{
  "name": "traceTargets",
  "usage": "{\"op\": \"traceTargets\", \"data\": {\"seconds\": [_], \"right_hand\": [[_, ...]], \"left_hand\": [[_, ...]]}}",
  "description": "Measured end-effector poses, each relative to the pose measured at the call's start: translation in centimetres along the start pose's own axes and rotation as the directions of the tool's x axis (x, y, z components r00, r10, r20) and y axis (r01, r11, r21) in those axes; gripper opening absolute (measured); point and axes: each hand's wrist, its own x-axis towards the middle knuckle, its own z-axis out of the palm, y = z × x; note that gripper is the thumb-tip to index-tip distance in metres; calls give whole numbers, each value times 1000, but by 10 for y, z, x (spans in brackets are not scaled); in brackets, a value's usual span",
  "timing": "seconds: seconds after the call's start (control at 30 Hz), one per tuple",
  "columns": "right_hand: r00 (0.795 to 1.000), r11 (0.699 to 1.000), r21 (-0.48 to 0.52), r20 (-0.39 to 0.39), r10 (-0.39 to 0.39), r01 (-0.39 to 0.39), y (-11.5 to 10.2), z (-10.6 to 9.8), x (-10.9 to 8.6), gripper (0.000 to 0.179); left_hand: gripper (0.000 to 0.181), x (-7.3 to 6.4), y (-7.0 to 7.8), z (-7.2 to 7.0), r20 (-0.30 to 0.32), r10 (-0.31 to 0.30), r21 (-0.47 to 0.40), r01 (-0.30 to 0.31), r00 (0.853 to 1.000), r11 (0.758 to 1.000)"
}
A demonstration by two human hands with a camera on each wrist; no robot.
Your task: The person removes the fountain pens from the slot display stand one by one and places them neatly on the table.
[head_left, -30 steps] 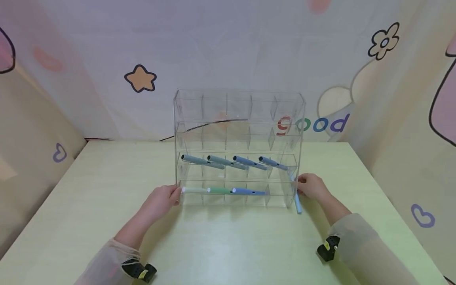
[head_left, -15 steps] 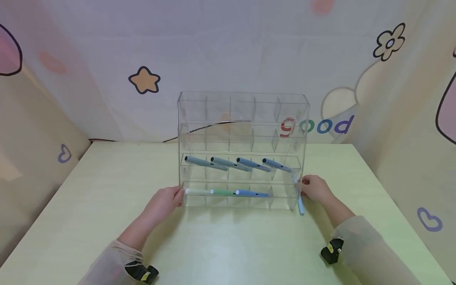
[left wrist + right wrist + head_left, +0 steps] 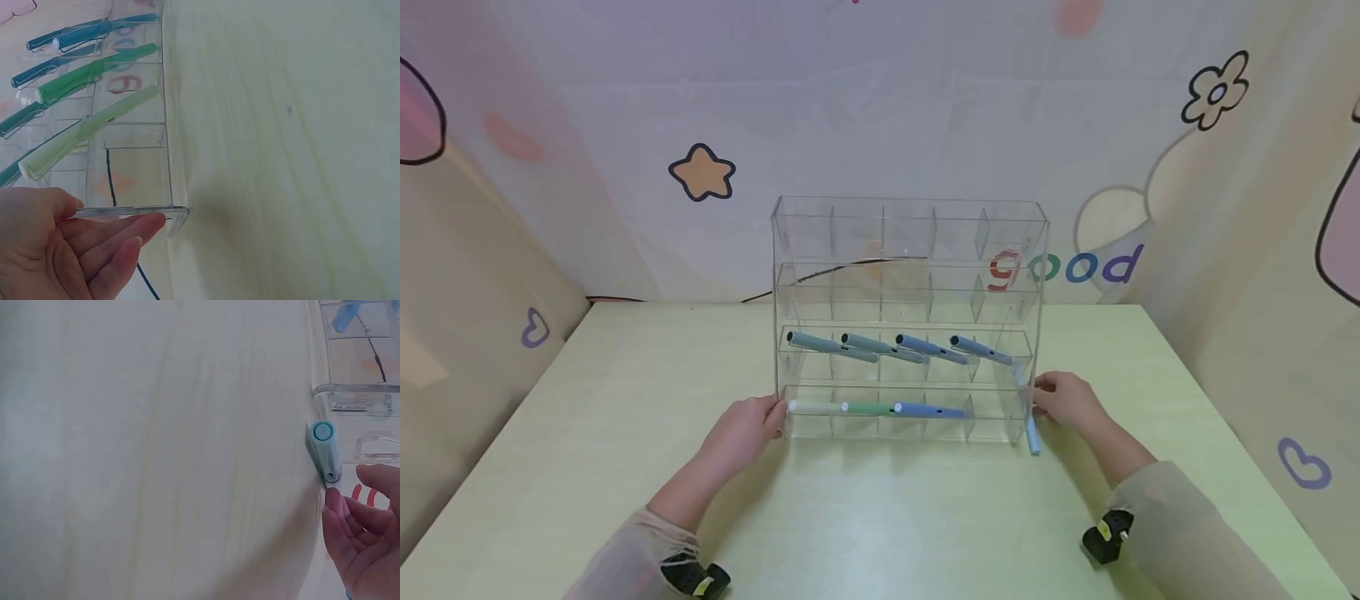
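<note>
A clear acrylic pen rack [image 3: 910, 200] stands upright on the table. My left hand [image 3: 741, 433] pinches the lower edge of its left side panel [image 3: 131, 211], thumb on one side and fingers on the other. Beside the rack's right side lies a light blue pen [image 3: 1033, 440], its round end facing me. My right hand [image 3: 1067, 404] has curled fingers on the middle of this pen; in the right wrist view the fingers [image 3: 340, 534] hide part of it. The bottom tier bears a pale green pen [image 3: 815, 407], a green pen [image 3: 867, 408] and a blue pen [image 3: 928, 410].
Several grey-blue and blue pens [image 3: 827, 343] lie slanted in the tier above. The two upper tiers hold no pens. A printed cloth [image 3: 880, 100] hangs behind and at both sides of the pale table [image 3: 880, 517].
The head view has shifted slightly. Both hands, the rack and the pens keep the same places relative to each other.
</note>
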Motion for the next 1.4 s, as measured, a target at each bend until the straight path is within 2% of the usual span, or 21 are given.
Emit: {"op": "traceTargets", "data": {"seconds": [0.27, 0.5, 0.9, 1.03, 1.2, 1.3, 1.4], "right_hand": [[996, 997, 36, -64, -69, 71, 0, -5, -14, 38], [974, 985, 42, -157, -160, 169, -3, -9, -23, 36], [962, 974, 114, -216, -168, 196, -28, -19, -46, 35], [936, 952, 163, -287, -205, 259, -36, -19, -53, 32], [886, 895, 223, -361, -292, 386, -45, -12, -59, 26], [868, 873, 212, -353, -350, 439, -49, -4, -59, 22], [867, 869, 185, -309, -391, 458, -51, 3, -58, 19]], "left_hand": [[30, -1, 0, 0, -14, 24, 25, -24, 1000, 999], [29, 0, 0, 0, -22, 37, 36, -36, 999, 999], [27, -1, -1, 1, -43, 51, 51, -49, 998, 998], [28, -1, 0, 0, -48, 48, 43, -46, 998, 998], [28, -3, 1, -1, -56, 53, 45, -51, 997, 998], [28, -4, 2, -2, -54, 60, 49, -57, 997, 997], [29, -3, 2, -2, -43, 61, 43, -59, 997, 997]]}}
